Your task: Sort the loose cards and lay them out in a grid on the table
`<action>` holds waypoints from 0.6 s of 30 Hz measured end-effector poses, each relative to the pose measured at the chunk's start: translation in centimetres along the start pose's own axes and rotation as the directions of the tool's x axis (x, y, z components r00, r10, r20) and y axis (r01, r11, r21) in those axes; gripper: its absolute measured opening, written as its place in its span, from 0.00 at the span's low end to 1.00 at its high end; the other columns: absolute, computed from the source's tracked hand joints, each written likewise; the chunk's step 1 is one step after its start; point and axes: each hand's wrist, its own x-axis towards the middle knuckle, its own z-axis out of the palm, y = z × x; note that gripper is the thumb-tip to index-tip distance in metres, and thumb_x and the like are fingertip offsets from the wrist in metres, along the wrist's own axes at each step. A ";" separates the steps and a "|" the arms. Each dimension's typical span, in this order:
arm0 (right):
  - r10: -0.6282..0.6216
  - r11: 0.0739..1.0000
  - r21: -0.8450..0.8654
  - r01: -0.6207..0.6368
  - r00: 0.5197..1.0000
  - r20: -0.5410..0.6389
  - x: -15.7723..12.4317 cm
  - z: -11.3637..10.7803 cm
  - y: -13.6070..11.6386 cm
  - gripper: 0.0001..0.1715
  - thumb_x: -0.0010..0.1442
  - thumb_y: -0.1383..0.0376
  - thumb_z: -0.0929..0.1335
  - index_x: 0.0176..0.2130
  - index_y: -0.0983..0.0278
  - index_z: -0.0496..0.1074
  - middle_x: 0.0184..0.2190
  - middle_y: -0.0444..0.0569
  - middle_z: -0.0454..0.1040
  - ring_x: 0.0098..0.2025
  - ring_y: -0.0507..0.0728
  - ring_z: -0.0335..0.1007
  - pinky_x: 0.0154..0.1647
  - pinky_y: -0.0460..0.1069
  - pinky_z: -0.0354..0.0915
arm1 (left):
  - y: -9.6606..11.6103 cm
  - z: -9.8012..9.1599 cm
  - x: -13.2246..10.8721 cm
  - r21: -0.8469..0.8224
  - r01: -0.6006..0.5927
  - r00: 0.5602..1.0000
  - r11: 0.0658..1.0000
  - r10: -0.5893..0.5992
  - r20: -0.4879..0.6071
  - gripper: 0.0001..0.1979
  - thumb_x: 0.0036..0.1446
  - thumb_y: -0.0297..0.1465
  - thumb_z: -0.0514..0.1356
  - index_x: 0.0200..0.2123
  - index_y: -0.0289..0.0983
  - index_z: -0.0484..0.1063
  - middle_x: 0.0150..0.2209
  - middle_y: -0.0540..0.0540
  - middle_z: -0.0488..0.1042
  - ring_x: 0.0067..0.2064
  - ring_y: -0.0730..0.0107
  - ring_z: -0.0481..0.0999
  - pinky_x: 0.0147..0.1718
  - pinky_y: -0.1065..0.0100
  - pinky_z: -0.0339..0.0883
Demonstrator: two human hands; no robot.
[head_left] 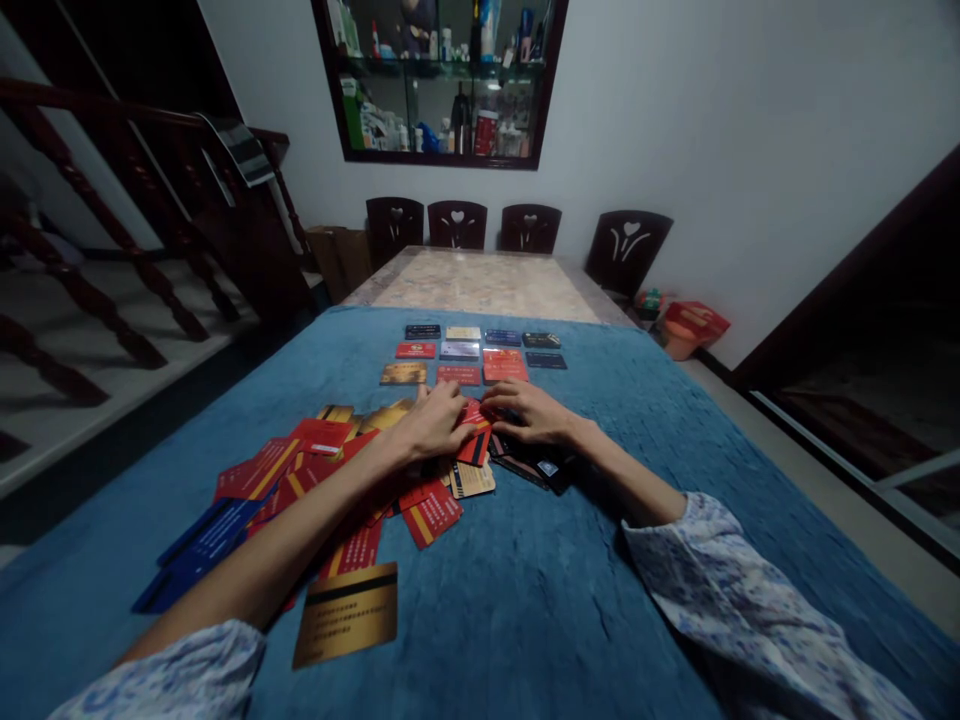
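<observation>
Nearest to me, one gold card (345,618) lies at the near edge of the pile, and on its right the blue cloth (517,600) gives wide room. Farther, one red card (475,446) is between two half-curled hands, touching the left hand (436,420); the right hand (529,412) bends over black cards (541,470). Whether they grip, I cannot tell. Beyond, the farthest row counts four cards (463,333); behind stand four chairs (442,230).

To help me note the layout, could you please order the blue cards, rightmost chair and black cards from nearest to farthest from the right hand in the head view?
From the right hand:
1. Black cards, close by, toward the person.
2. Blue cards, well to the left.
3. Rightmost chair, far ahead, toward the right.
</observation>
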 end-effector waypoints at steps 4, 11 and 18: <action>0.009 1.000 0.000 -0.009 0.998 0.056 0.0 -0.3 -0.1 0.16 0.64 0.60 0.70 0.50 0.65 0.76 0.51 0.59 0.77 0.53 0.63 0.70 0.56 0.61 0.68 | 0.4 -0.4 -0.4 -0.008 0.018 0.997 1.000 -0.017 0.075 0.16 0.65 0.41 0.55 0.39 0.35 0.74 0.45 0.39 0.71 0.49 0.55 0.70 0.52 0.52 0.63; 0.039 0.999 -0.013 -0.038 0.996 0.080 0.1 -0.6 -0.7 0.14 0.64 0.62 0.70 0.49 0.64 0.76 0.50 0.58 0.76 0.51 0.61 0.70 0.54 0.60 0.68 | 1.1 -0.9 -0.4 0.027 0.024 0.993 0.999 -0.027 0.118 0.15 0.62 0.42 0.56 0.38 0.36 0.74 0.45 0.39 0.71 0.49 0.54 0.69 0.51 0.52 0.64; 0.035 0.999 0.001 -0.035 0.995 0.089 0.2 -0.9 -0.9 0.14 0.64 0.62 0.71 0.48 0.66 0.78 0.48 0.59 0.77 0.50 0.61 0.70 0.54 0.59 0.67 | 1.4 -0.7 -0.4 0.034 0.036 0.994 0.999 -0.039 0.098 0.13 0.62 0.39 0.55 0.42 0.37 0.74 0.44 0.39 0.72 0.48 0.55 0.72 0.49 0.54 0.66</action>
